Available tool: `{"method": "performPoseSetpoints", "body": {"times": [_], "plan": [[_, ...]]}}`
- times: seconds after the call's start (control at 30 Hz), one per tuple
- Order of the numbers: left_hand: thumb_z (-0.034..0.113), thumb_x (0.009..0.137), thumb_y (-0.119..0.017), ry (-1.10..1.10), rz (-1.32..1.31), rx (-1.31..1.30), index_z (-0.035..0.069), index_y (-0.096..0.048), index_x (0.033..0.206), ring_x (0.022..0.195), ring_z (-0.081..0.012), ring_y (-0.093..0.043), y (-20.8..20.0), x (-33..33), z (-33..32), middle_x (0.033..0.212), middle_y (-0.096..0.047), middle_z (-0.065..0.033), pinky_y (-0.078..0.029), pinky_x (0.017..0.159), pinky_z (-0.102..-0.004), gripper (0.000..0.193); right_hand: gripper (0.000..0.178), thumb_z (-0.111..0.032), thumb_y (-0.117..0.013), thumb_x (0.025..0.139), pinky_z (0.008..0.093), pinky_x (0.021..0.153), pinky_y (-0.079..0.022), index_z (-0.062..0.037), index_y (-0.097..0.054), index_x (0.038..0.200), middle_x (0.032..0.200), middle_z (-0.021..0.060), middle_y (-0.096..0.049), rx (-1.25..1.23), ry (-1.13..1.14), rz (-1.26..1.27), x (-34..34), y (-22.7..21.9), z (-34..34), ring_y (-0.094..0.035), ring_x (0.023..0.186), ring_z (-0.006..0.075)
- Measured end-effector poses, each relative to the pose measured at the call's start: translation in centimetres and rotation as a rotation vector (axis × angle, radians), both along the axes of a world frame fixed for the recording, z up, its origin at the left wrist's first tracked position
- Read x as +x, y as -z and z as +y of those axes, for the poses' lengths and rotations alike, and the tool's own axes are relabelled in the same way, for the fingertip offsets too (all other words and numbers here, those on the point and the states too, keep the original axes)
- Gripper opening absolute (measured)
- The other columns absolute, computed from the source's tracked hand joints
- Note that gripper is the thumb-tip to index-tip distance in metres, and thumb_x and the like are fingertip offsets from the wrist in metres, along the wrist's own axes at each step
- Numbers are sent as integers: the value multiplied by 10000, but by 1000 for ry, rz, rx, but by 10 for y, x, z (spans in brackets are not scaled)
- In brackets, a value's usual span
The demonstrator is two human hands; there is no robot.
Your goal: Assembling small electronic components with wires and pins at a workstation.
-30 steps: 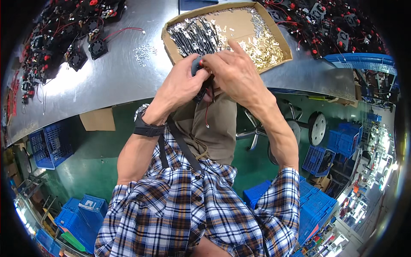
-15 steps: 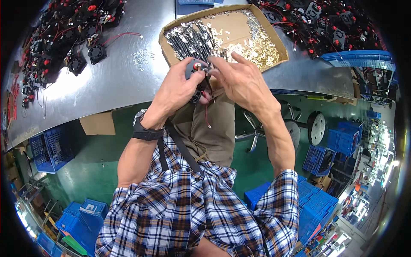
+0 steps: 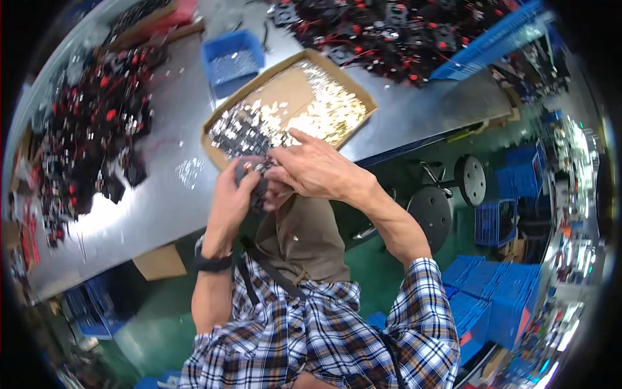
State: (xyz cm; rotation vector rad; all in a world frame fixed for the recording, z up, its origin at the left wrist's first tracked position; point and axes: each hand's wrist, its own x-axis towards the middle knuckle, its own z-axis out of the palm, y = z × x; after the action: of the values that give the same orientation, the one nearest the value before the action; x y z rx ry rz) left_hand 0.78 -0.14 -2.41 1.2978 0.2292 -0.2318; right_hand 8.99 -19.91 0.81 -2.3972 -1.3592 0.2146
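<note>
Both hands have drifted left and down across the view since the earlier frames, though much of that looks like the head turning: the cardboard tray (image 3: 223, 123) now sits up and to the right of the grip instead of straight above it, and a blue bin (image 3: 228, 59) has come into sight beyond it.

Left hand (image 3: 230, 201) is curled shut around a small dark part (image 3: 249, 174), fingers wrapped over its near side. Right hand (image 3: 314, 172) has closed in from the right, fingertips (image 3: 272, 155) pinched together on the top of that same part, index finger stretched out over the tray's near edge. Earlier the two hands met higher, against the tray's front lip; now the part is held clear of the tray, just short of it and over the steel table (image 3: 155, 207) edge.

By my reading, the work is fine fitting on the part, both hands steadying it, with the shiny metal pieces (image 3: 324, 110) in the tray just past the fingertips.

Left of the grip, well apart, lies a heap of black and red assemblies (image 3: 91, 129); a second heap (image 3: 395, 32) lies beyond the tray. A few loose pieces (image 3: 191, 172) lie just left of the hands.
</note>
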Motion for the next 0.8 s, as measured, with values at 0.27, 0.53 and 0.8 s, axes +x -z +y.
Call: {"method": "performPoseSetpoints", "body": {"times": [0.27, 0.53, 0.8], "plan": [[219, 1025, -572, -410, -326, 613, 3, -457, 1407, 809, -220, -684, -51, 45, 155, 1016, -655, -149, -580, 722, -332, 454, 242, -170, -656, 945, 451, 752, -538, -15, -658, 1131, 894, 236, -700, 340, 632, -92, 87, 13, -102, -695, 885, 409], [253, 962, -626, -457, -240, 1821, 82, -157, 1619, 1409, -457, -399, -124, 126, 271, 1539, -386, -313, -352, 1155, -452, 825, 462, -315, -679, 933, 540, 824, -548, -46, -569, 1291, 1076, 249, -687, 210, 1166, -502, 206, 26, -161, -675, 957, 471], [32, 937, -618, -653, -703, 1167, -35, -623, 1275, 1138, -308, -652, -30, 23, 131, 1251, -664, -195, -500, 1013, -377, 345, 736, -559, -635, 931, 556, 922, -520, 48, -497, 1323, 1222, 323, -608, 77, 961, -332, 231, 14, -162, -631, 1100, 492]]}}
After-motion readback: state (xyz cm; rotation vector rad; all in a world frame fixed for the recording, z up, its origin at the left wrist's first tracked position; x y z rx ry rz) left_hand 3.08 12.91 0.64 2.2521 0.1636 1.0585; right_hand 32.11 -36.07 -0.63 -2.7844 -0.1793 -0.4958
